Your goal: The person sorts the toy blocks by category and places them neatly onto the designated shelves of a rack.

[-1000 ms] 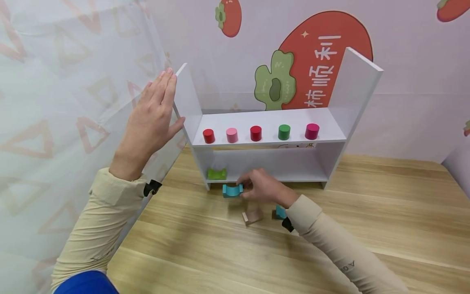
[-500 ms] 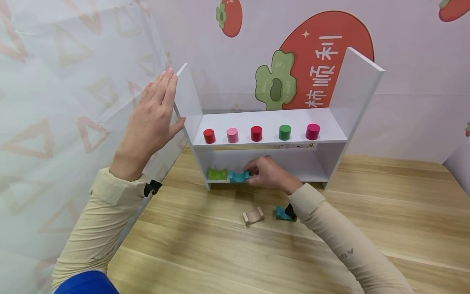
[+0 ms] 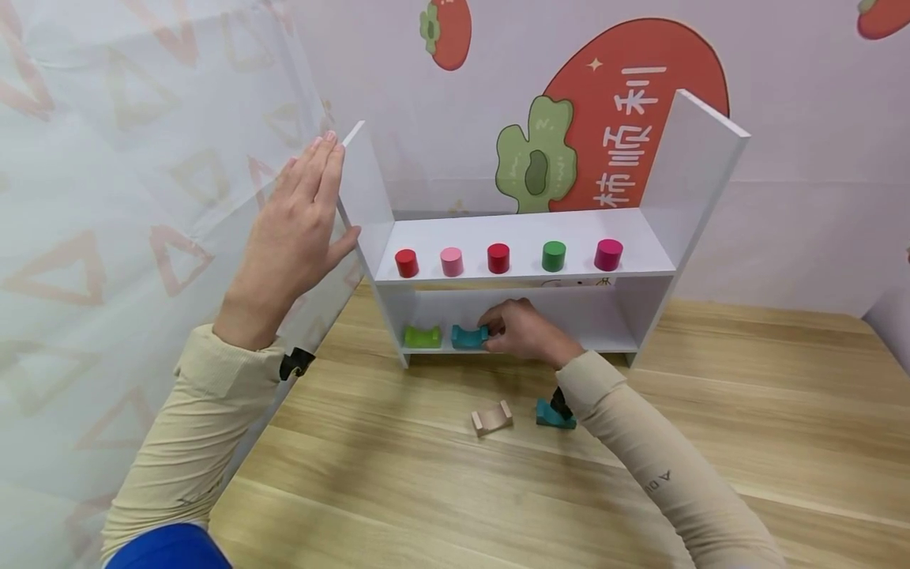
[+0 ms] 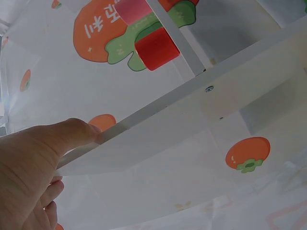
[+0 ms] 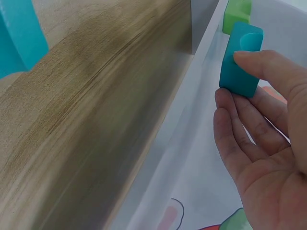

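A white two-tier shelf stands on the wooden table. My left hand holds its left side panel near the top, the thumb lying at the front edge and the other fingers along the outer face. On the lower tier, my right hand pinches a blue block with a curved hollow in its top. In the right wrist view the thumb presses one face of that blue block, with fingertips at its lower end. A lime-green hollowed block sits to its left, with a gap between.
Several short cylinders, red, pink, green and magenta, stand in a row on the upper tier, with a green cylinder among them. In front of the shelf lie a tan hollowed block and a teal block, partly covered by the right wrist strap.
My right hand has carried the blue block up from before the shelf onto the lower tier, then shifted it slightly right, away from the green block. The left hand stays at the panel.
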Motion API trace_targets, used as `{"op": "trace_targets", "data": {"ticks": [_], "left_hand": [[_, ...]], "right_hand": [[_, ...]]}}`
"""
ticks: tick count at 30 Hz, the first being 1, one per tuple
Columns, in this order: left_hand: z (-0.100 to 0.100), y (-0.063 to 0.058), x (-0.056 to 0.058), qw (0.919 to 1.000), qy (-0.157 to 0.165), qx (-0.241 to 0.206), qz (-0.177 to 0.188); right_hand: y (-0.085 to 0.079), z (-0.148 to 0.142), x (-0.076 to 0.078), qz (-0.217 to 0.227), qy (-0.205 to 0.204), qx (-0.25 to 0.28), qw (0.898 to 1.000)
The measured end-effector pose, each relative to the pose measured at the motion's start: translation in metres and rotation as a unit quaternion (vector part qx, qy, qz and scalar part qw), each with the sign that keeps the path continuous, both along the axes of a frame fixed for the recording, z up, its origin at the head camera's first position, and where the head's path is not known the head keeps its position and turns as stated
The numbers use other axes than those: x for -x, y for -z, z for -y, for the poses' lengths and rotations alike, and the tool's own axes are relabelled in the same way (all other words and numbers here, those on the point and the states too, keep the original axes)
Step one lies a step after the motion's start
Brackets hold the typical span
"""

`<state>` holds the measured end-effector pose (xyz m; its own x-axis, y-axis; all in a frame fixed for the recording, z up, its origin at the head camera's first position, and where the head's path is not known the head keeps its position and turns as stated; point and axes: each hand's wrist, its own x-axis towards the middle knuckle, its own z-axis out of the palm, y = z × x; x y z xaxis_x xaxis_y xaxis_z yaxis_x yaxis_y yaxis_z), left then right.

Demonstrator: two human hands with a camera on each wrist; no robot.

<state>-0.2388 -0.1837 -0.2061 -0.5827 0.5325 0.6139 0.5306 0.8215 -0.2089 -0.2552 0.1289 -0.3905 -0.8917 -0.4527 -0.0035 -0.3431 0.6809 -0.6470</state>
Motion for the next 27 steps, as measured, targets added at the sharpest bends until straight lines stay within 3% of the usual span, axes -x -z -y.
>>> {"op": "trace_targets", "data": {"ticks": [27], "left_hand": [[0.0,-0.001,-0.001,0.9999,0.002,-0.008,0.01]], "right_hand": [[0.01,0.004,0.011,0.015,0.003,-0.024,1.0]]}}
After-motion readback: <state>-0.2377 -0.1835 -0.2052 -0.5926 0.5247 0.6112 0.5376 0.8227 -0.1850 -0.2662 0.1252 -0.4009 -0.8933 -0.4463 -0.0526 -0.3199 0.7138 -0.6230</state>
